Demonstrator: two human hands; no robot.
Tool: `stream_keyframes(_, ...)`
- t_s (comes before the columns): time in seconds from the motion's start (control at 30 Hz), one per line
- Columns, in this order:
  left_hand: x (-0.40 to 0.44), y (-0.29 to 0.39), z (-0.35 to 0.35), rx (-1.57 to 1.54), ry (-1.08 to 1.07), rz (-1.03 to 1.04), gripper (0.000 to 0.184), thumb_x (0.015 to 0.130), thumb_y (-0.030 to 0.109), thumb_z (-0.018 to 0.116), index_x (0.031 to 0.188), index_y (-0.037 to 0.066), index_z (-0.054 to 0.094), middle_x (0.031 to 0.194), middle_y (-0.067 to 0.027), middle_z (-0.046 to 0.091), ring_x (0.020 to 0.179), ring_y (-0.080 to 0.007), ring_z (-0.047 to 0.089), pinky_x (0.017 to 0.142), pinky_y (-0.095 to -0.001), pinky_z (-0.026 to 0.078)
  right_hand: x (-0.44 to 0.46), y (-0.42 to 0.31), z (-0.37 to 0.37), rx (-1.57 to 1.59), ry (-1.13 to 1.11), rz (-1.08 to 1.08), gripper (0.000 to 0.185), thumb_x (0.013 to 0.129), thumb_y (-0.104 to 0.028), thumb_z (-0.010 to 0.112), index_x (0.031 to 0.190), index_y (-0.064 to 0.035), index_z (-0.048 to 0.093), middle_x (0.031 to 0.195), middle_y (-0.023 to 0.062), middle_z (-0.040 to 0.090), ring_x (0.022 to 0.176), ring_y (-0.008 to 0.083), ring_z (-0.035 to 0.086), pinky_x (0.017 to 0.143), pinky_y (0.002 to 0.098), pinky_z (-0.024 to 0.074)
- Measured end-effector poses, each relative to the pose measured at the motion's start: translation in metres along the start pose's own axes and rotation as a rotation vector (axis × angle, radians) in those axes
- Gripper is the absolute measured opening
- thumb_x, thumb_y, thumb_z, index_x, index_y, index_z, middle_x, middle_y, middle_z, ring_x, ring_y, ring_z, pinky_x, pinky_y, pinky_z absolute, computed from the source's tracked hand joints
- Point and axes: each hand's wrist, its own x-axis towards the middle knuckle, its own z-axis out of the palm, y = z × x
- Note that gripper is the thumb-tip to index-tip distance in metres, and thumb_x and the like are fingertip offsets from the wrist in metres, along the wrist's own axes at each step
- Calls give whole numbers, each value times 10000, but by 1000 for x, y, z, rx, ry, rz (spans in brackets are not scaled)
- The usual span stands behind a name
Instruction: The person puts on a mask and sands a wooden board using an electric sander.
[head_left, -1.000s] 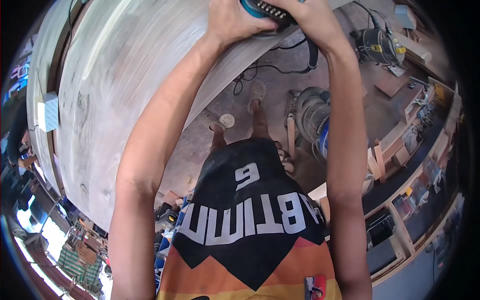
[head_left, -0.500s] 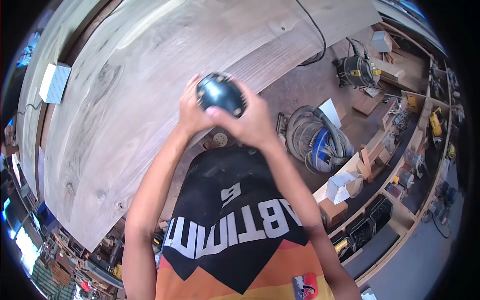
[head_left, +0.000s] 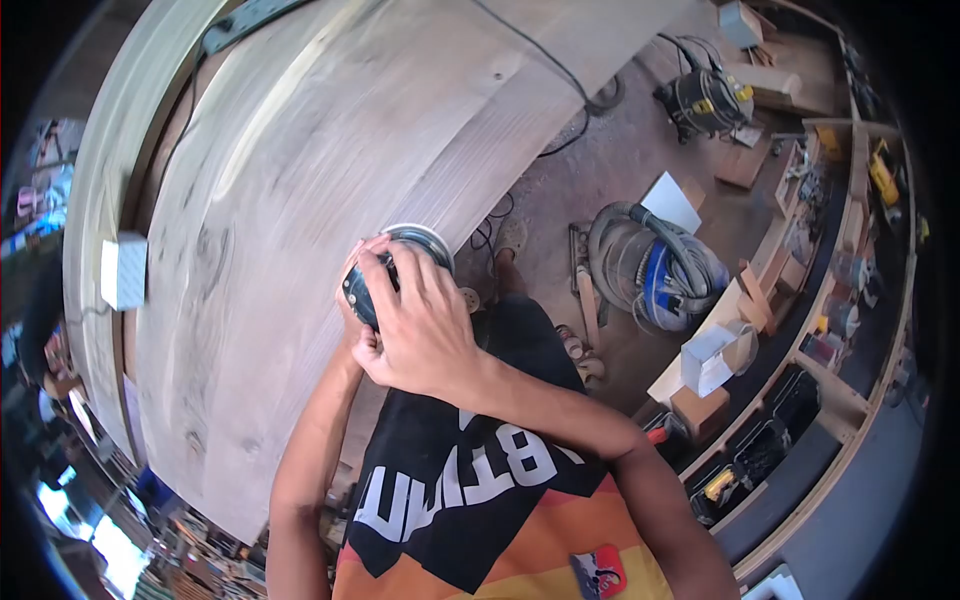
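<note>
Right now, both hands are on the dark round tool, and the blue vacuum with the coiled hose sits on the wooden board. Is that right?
Not quite: the blue vacuum with the coiled hose stands on the floor, not the wooden board, as the head view shows. The left hand and right hand are on the dark round tool.

Below the right hand's fingers [head_left: 418,275], white block letters [head_left: 486,470] run across the black shirt [head_left: 440,425]; a B [head_left: 525,452] can be made out, but not the whole word. Farther from the fingers, the shirt's badge [head_left: 598,572] is too small to read.
</note>
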Motion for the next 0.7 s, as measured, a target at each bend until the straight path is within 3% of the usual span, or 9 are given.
stream_keyframes(0.1,45,23,35,-87,-73,-67,319,971,231,669,1154,-29,700,1229,-183,734,1212,-269,670,1122,-441,467,29,25,-19,-125,139,10,824,684,-305,780,1370,80,534,1288,299,559,1225,429,548,954,467,465)
stream_keyframes(0.23,114,34,78,-39,-151,-37,350,943,248,696,1158,-28,698,1215,-190,732,1197,-288,673,1097,-444,478,68,70,-58,-119,197,80,836,657,-309,797,1350,80,537,1256,312,567,1136,410,585,895,462,489)
stream_keyframes(0.37,184,38,119,69,-218,29,384,915,265,723,1162,-27,695,1202,-197,731,1181,-308,676,1071,-447,489,107,112,-97,-54,266,162,783,638,-230,753,1325,76,534,1218,259,564,1037,394,616,877,475,557)
stream_keyframes(0.4,203,39,131,97,-243,48,393,908,269,730,1163,-27,695,1198,-199,730,1177,-313,677,1065,-448,491,117,123,-109,-35,247,181,755,661,-232,764,1313,76,540,1181,278,579,991,397,645,801,474,590)
stream_keyframes(0.5,256,40,168,170,-300,105,420,886,282,750,1166,-26,693,1188,-204,729,1165,-327,679,1046,-451,500,144,155,-136,-126,250,221,741,697,-249,778,1327,72,556,1157,307,590,985,406,660,769,481,599)
stream_keyframes(0.7,320,37,212,284,-327,159,478,844,308,790,1173,-24,690,1167,-215,726,1141,-357,684,1008,-455,516,201,209,-191,-195,190,240,601,763,-239,791,1322,-90,631,1181,252,643,1058,391,665,817,525,575)
